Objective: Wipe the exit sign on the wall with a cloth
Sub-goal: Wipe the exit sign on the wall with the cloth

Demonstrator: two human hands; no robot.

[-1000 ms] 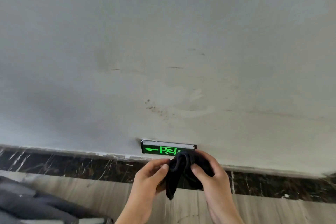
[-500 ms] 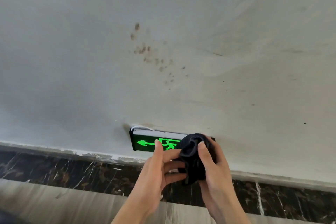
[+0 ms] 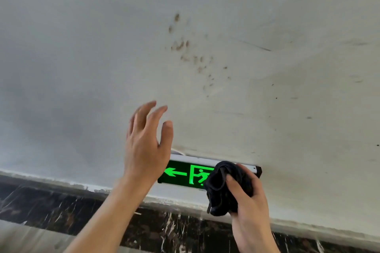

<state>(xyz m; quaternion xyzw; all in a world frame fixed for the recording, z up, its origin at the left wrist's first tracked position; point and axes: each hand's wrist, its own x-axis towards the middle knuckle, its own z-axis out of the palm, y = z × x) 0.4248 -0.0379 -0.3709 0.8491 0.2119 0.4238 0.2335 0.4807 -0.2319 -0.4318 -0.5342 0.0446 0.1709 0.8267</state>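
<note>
A green lit exit sign (image 3: 183, 173) with a left arrow and a running figure is fixed low on the pale wall (image 3: 82, 57). My right hand (image 3: 249, 209) grips a bunched black cloth (image 3: 221, 189) held against the sign's right part, hiding that end. My left hand (image 3: 147, 144) is raised in front of the wall, fingers spread, holding nothing; its palm covers the sign's left end.
Brown spatter stains (image 3: 193, 55) mark the wall above the sign. Below the wall runs a white edge and a dark marble skirting (image 3: 61, 207) with white veins. A strip of lighter floor (image 3: 20, 238) shows at the bottom left.
My left hand has let go of the cloth and lifted up with fingers spread. My right hand keeps the cloth at the sign's right end. The view has come closer.
</note>
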